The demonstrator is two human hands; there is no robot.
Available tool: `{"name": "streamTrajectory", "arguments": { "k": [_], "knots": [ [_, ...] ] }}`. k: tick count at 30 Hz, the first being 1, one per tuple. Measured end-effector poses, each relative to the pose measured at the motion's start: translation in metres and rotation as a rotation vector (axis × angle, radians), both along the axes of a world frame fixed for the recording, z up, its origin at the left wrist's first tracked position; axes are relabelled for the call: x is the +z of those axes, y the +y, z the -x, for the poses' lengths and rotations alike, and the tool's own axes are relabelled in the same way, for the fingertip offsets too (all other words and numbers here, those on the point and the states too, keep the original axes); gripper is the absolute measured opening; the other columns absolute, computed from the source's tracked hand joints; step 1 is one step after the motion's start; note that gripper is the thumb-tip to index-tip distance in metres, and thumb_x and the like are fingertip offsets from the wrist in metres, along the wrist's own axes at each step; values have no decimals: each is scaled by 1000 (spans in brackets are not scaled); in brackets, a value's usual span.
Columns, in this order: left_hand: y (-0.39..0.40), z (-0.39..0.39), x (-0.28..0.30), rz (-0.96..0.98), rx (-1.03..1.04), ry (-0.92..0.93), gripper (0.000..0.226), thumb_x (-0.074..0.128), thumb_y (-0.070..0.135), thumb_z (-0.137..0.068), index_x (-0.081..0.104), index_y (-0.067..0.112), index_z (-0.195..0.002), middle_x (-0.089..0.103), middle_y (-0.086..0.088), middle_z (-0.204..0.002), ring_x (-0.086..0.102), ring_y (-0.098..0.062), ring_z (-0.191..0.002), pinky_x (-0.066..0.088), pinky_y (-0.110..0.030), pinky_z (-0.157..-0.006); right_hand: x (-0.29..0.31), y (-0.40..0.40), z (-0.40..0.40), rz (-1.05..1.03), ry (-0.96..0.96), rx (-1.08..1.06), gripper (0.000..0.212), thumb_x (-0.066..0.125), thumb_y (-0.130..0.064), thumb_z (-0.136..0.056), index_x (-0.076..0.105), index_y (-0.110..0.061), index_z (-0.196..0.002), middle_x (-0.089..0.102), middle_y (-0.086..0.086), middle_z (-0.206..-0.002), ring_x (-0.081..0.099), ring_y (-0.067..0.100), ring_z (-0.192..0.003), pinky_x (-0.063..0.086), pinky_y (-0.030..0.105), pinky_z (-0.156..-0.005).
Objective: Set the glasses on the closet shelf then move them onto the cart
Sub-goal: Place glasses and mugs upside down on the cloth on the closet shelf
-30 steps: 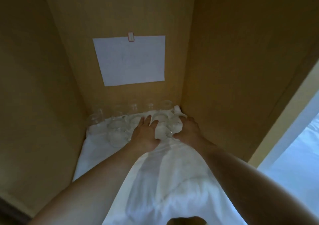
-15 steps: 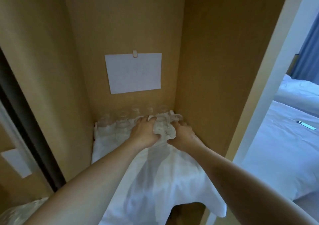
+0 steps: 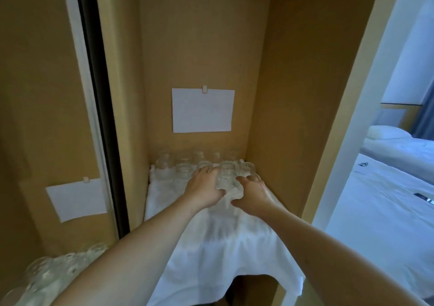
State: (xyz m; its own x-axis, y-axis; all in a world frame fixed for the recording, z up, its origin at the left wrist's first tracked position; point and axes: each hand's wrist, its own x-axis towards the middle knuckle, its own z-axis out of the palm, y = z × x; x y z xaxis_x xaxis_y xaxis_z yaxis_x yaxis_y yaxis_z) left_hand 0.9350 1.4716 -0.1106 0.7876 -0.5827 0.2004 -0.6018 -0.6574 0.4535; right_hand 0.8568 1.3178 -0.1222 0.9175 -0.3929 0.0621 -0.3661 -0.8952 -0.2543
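At the lower left, a blurred cluster of clear glassware (image 3: 54, 273) sits below a white paper (image 3: 77, 200) clipped to a wooden panel. In the closet, clear glasses (image 3: 185, 167) stand in rows on a white cloth (image 3: 211, 247) covering the shelf, near the back wall. The left hand (image 3: 203, 188) and right hand (image 3: 252, 191) curl their fingers around glasses at the front. A bed (image 3: 387, 200) lies to the right.

Bare forearms, no sleeves — bare hands (image 3: 252, 191), no rings.

Probably a hotel bedroom: wooden closet (image 3: 293, 94), white-sheeted beds (image 3: 385, 211) through the doorway.
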Motion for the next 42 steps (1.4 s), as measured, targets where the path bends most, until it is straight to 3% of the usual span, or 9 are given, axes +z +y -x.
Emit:
{"name": "streamTrajectory", "arguments": {
  "k": [10,21,27,37,42],
  "knots": [
    [32,89,16,-42,98,-32,81,68,46,-92,28,25,-159,26,-1,-165,18,-29,-152,30,-45,-120,16,21,80,-27,-40,101,86,71,-48,-86,28,-26,-156,41,9,-150,36,34,-139,40,45,-111],
    [82,169,5,-188,187,-73,79,65,52,-92,29,25,-157,30,-4,-161,22,-29,-150,35,-47,-114,8,66,156,-125,-45,217,83,67,-42,-92,22,-25,-159,31,8,-159,27,35,-144,35,43,-113],
    [127,195,-9,-249,252,-42,76,65,48,-93,29,26,-156,34,-5,-153,24,-29,-146,39,-47,-110,-12,110,159,-189,-19,308,84,68,-42,-92,21,-23,-160,31,10,-159,30,35,-143,36,43,-112],
    [228,183,-22,-280,398,-9,79,68,50,-90,31,27,-156,24,-10,-164,20,-32,-150,33,-47,-116,-27,206,132,-186,0,443,84,70,-42,-90,25,-23,-158,41,10,-152,40,34,-136,41,40,-107],
    [292,156,-24,-298,431,6,80,67,52,-88,30,30,-156,23,-9,-164,21,-34,-149,34,-50,-116,-29,274,96,-232,5,501,76,70,-43,-84,38,-24,-151,55,11,-129,54,33,-118,49,38,-98]
  ]
}}
